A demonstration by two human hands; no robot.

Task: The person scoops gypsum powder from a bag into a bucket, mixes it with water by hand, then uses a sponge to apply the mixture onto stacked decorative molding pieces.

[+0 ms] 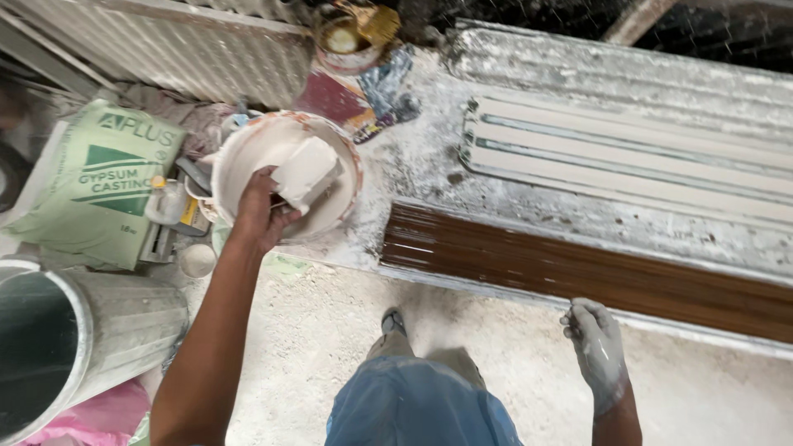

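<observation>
My left hand [260, 206] reaches into a white plaster-smeared bucket [357, 177] and grips a wide flat scraper [307, 169] coated in white plaster. My right hand [596, 347], caked in grey-white plaster, hangs with loosely curled fingers and holds nothing. It is just in front of a long brown ribbed mould [578, 277] lying on a plaster-spattered bench. Behind the mould lies a long white ribbed cast strip [628, 157].
A green plaster bag [95, 186] lies at the left with small tools and a cup beside it. A metal bin [91, 326] stands at the lower left. A dirty tin [343, 37] sits behind the bucket. My sandalled foot [394, 322] rests on the dusty floor.
</observation>
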